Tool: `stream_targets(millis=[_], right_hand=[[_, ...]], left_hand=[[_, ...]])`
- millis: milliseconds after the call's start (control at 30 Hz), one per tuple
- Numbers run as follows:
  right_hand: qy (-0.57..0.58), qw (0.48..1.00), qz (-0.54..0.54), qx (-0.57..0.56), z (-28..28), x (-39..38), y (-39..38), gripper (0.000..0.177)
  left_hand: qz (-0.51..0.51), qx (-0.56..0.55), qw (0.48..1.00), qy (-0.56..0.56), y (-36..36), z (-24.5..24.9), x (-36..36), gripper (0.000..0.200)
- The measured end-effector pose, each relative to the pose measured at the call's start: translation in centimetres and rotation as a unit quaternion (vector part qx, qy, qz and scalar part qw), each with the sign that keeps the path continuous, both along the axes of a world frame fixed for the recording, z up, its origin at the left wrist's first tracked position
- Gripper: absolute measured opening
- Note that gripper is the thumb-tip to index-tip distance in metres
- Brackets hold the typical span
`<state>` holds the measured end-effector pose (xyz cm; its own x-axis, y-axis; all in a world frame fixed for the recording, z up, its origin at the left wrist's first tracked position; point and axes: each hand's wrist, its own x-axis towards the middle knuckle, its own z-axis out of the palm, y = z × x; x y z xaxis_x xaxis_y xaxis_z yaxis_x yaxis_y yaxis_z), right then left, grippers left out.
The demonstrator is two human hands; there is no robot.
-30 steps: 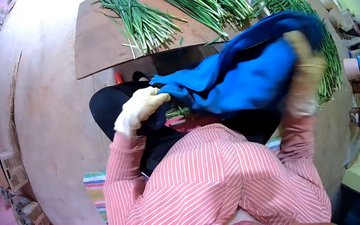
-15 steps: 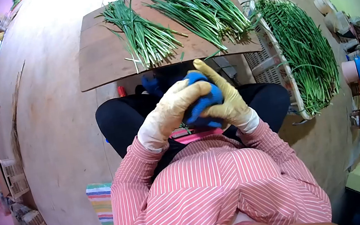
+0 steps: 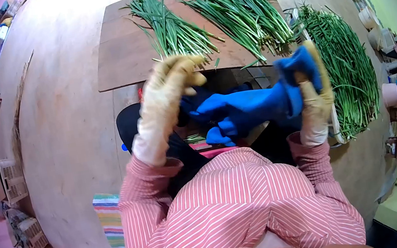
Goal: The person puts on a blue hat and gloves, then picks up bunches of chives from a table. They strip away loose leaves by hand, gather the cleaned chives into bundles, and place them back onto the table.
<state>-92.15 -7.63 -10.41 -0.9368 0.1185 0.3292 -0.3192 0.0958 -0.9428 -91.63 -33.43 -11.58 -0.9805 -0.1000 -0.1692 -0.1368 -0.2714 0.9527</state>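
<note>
A blue rubber glove (image 3: 253,104) stretches across my lap, its cuff at the right and its limp fingers hanging at the left. My right hand (image 3: 316,88), in a pale yellowish work glove, grips that cuff, with the fingers partly hidden by it. My left hand (image 3: 171,84), in a matching work glove, is raised by the board's near edge. Its fingers are bent but apart from the thumb, with nothing visible between them. Beyond the hands, two piles of green chives, a left pile (image 3: 174,28) and a right pile (image 3: 243,11), lie on a brown board (image 3: 119,58).
At right, a white plastic crate (image 3: 336,124) is heaped with long green chives (image 3: 341,68). A striped cloth (image 3: 110,223) lies on the floor at lower left. A thin dry stalk bundle (image 3: 20,109) and a pale crate (image 3: 13,181) are farther left.
My hands have moved apart, left hand leftward and right hand rightward. The blue glove, bunched between them before, is now drawn out long from my right hand. The view has shifted slightly.
</note>
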Motion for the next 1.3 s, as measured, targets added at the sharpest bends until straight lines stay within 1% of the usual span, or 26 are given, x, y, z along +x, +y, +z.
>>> stream_targets(millis=[33,67,100,133,167,200,267,333,367,400,467,500,533,567,600,633,733,800,867,933,967,1000,1067,1167,1200,1300], right_hand=[[0.024,1.000,0.004,-0.002,0.1,-0.6,0.8,0.048],[0.048,0.999,0.009,-0.004,0.0,-1.7,1.0,0.046],[0.039,0.999,0.016,0.032,0.3,-2.5,0.4,0.045],[0.043,0.993,0.020,0.105,0.2,-3.3,-0.7,0.043],[0.040,0.983,0.043,0.175,-1.1,-4.8,-1.2,0.044],[0.034,0.967,0.066,0.245,-3.3,-6.3,-1.6,0.046],[0.020,0.939,0.076,0.335,-7.0,-8.7,-2.5,0.057],[0.009,0.901,0.052,0.430,-7.5,-10.2,-5.0,0.067],[0.028,0.887,0.050,0.459,-8.1,-11.4,-6.5,0.068],[0.036,0.882,0.049,0.467,-8.2,-12.4,-8.2,0.064],[0.050,0.858,0.077,0.505,-8.4,-14.4,-12.2,0.057],[0.097,0.842,0.094,0.522,-9.6,-15.4,-13.7,0.049],[0.145,0.824,0.112,0.536,-11.3,-16.4,-15.2,0.042],[0.228,0.820,0.126,0.509,-13.6,-17.1,-16.3,0.029],[0.203,0.760,0.137,0.603,-16.4,-16.8,-17.0,0.021],[0.193,0.754,0.167,0.605,-17.8,-16.0,-16.8,0.021],[0.097,0.738,0.276,0.609,-16.4,-13.1,-14.5,0.020],[0.019,0.697,0.320,0.642,-14.9,-11.3,-12.1,0.023],[-0.012,0.744,0.379,0.550,-13.3,-10.8,-9.6,0.035],[0.067,0.823,0.268,0.497,-10.5,-12.2,-9.0,0.046],[0.069,0.848,0.235,0.470,-9.6,-13.8,-9.7,0.050],[0.121,0.863,0.166,0.462,-8.6,-15.0,-11.2,0.041],[0.155,0.826,0.153,0.520,-9.9,-17.4,-13.7,0.037],[0.173,0.698,0.191,0.668,-17.4,-16.5,-15.0,0.030],[0.176,0.712,0.179,0.656,-18.0,-15.3,-14.8,0.026],[0.072,0.706,0.296,0.639,-15.5,-11.0,-10.8,0.030]], left_hand=[[0.044,-0.039,0.998,0.022,-1.1,-0.8,-1.6,0.027],[0.088,-0.135,0.984,0.081,-2.4,-2.1,-3.9,0.029],[0.042,-0.180,0.979,0.081,-4.5,-3.3,-6.2,0.031],[0.054,-0.250,0.965,0.052,-5.8,-5.4,-8.7,0.032],[0.026,-0.308,0.950,0.045,-7.3,-7.1,-10.9,0.030],[0.003,-0.336,0.942,0.020,-7.2,-6.4,-11.7,0.029],[-0.073,-0.387,0.918,0.044,-7.7,-10.4,-15.2,0.031],[-0.132,-0.513,0.830,0.176,-7.5,-12.5,-17.8,0.033],[-0.188,-0.631,0.732,0.176,-7.1,-11.5,-18.6,0.036],[-0.191,-0.627,0.735,0.171,-6.9,-12.4,-19.2,0.036],[-0.218,-0.695,0.668,0.154,-6.9,-15.1,-20.8,0.040],[-0.232,-0.718,0.635,0.163,-7.7,-17.9,-22.0,0.043],[-0.235,-0.715,0.638,0.159,-7.7,-18.9,-22.3,0.043],[-0.222,-0.722,0.629,0.185,-7.9,-19.8,-22.7,0.044],[-0.209,-0.727,0.619,0.213,-8.0,-20.4,-23.1,0.044],[-0.202,-0.713,0.644,0.191,-7.5,-18.7,-22.1,0.046],[-0.178,-0.707,0.648,0.220,-7.4,-19.6,-22.1,0.046],[-0.169,-0.697,0.659,0.226,-7.4,-19.5,-21.6,0.045],[-0.170,-0.694,0.666,0.213,-7.1,-19.5,-21.8,0.044],[-0.164,-0.705,0.655,0.215,-7.0,-19.5,-21.9,0.045],[-0.162,-0.697,0.663,0.222,-7.1,-19.5,-22.0,0.045],[-0.162,-0.688,0.669,0.230,-7.2,-19.5,-21.9,0.045],[-0.170,-0.696,0.659,0.230,-7.4,-19.3,-22.1,0.044],[-0.182,-0.698,0.656,0.223,-7.4,-19.5,-22.0,0.045],[-0.184,-0.698,0.654,0.228,-7.4,-19.4,-22.0,0.045],[-0.190,-0.675,0.677,0.222,-7.6,-19.3,-21.9,0.044]])
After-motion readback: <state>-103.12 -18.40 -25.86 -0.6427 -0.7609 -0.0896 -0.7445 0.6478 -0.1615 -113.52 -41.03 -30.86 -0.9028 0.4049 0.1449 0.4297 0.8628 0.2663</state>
